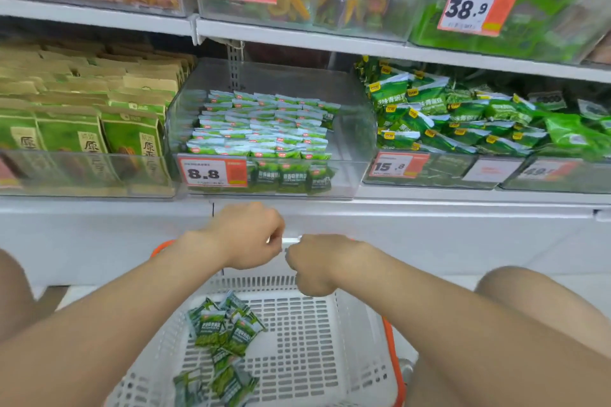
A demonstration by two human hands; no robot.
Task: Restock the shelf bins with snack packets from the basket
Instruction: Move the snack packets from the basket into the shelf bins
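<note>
Green snack packets (224, 335) loose in white basket (350, 334); bin (267, 129) part-filled (neat rows).

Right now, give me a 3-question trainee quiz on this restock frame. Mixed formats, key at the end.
1. True or false: the white basket holds no packets.
2. The bin straight ahead, holding neat rows of small green packets, carries which price tag? A) 26.8 B) 8.8 C) 15.8
3. Fill in: the left hand and right hand meet above the ____, pinching something small and white.

Key: 1 false; 2 B; 3 basket
</note>
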